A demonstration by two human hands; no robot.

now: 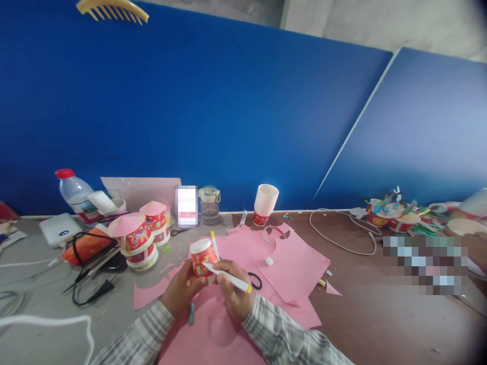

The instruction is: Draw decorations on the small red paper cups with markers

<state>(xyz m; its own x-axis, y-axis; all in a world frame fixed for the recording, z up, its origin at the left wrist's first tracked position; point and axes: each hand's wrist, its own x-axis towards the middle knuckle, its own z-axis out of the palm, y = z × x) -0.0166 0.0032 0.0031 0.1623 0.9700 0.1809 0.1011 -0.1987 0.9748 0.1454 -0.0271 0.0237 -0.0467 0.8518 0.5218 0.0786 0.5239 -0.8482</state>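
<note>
A red patterned paper cup [201, 259] is upside down, its white base up, over the pink paper. My left hand [182, 289] is closed around its lower left side. In my right hand [236, 294] is a white marker [234, 280] with a yellow end, its tip against or very near the cup's front. Behind the cup stands a slim white piece with a yellow top [213, 244]; I cannot tell what supports it. Pink paper sheets [289, 261] lie beneath and around both hands. A black ring [255, 280] is beside my right hand.
Pink-topped paper-cup models [131, 241] stand at the left, near a water bottle [78, 195] and a black plug [102, 290]. A lidded jar [209, 205] and stacked paper cups [265, 202] stand at the back. A white cable [342, 248] and cups of tools [382, 215] are at the right.
</note>
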